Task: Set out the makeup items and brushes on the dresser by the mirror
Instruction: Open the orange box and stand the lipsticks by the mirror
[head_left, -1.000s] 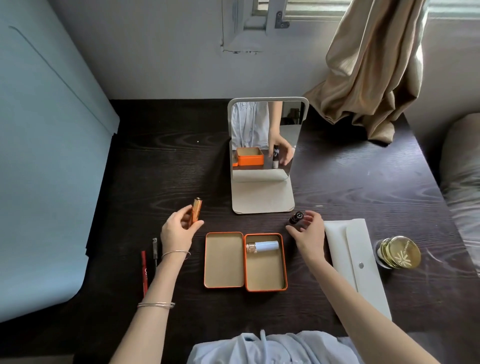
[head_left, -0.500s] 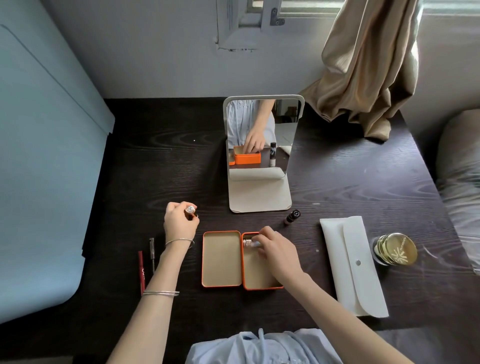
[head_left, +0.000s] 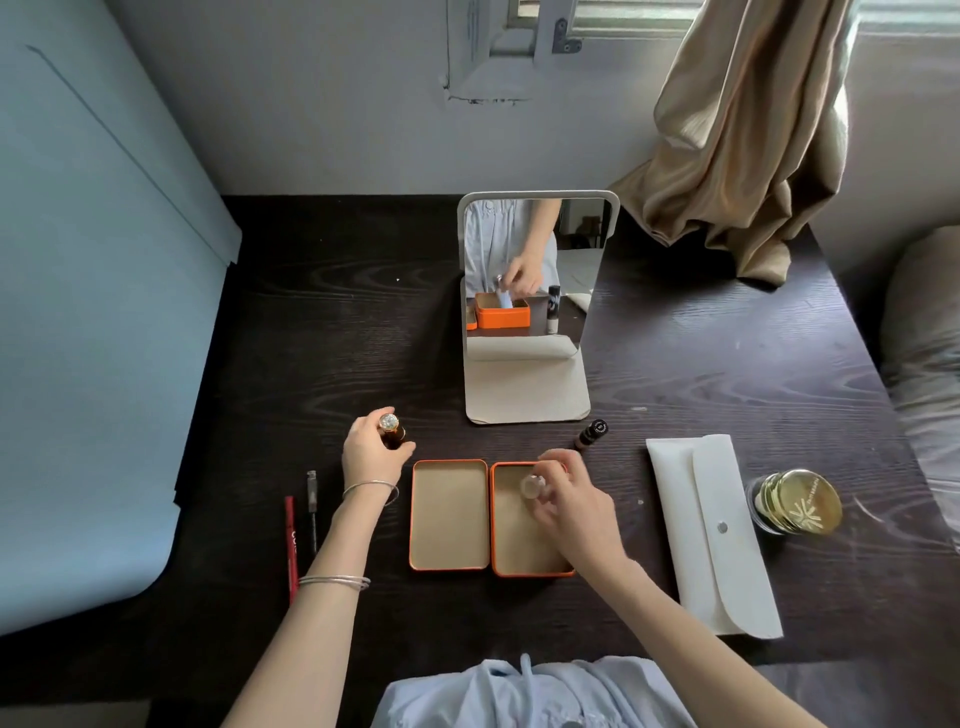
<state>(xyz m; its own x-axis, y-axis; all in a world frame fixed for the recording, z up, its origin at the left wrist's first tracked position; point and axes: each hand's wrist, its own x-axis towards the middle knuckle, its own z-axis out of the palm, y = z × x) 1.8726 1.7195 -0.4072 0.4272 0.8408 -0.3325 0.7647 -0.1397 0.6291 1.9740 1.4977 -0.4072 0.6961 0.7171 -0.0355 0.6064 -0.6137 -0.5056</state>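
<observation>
Fingers (head_left: 558, 470) of the right hand (head_left: 571, 506) pinch a small vial (head_left: 531, 487), lifted end-up over the tin (head_left: 530, 569), so emptying the tin looks like the step in hand. Its next move, I judge, is to carry the vial toward twelve o'clock and stand it by the mirror (head_left: 535, 306), near the dark bottle (head_left: 591, 434) at one o'clock. The left hand (head_left: 371, 457) grips a gold tube (head_left: 390, 429) upright on the dresser (head_left: 322, 332) at ten o'clock of the tin. The vial is pale with a clear cap, foreshortened; the mirror shows it tilted. Two pencils (head_left: 301, 530) lie at nine o'clock; a pouch (head_left: 711, 535) and gold jar (head_left: 797, 501) at three.
</observation>
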